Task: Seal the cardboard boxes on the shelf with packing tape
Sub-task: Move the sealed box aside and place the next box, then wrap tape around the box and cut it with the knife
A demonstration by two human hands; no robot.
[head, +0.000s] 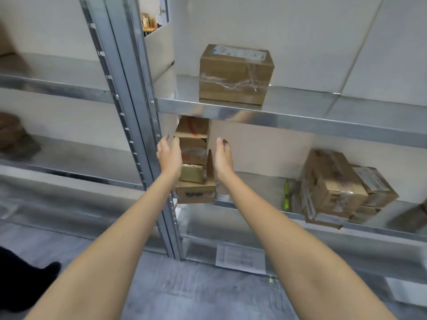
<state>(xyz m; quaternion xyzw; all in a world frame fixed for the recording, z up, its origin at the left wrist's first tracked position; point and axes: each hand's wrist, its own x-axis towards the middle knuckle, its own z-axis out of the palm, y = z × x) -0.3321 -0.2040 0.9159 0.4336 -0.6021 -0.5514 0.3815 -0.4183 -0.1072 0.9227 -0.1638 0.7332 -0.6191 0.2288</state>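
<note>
While reaching with both arms toward the narrow stack of boxes [194, 162] at the left end of the middle shelf [258, 205], close beside the steel upright [147, 144]: left hand [169, 155] with fingers straight and relaxed, flanking the stack's left side, maybe brushing a box near the top, hard to tell; right hand [223, 158] likewise loose and flat on the right side, holding nothing. Risk judged high of toppling: tall, thin pile, unevenly stacked, bottom box [196, 194] poking past the shelf edge, one flap [209, 165] standing loose. Uneven squeeze or a lift from mid-height likely to spill the upper boxes to the floor [184, 285]. No tape roll identifiable anywhere in view, so sealing possibly stalled. Already taped: single box [235, 75] on the upper shelf [288, 114] and the cluster of boxes [342, 188] further right; easy to nudge the green marker [286, 195] off while sliding things.
</note>
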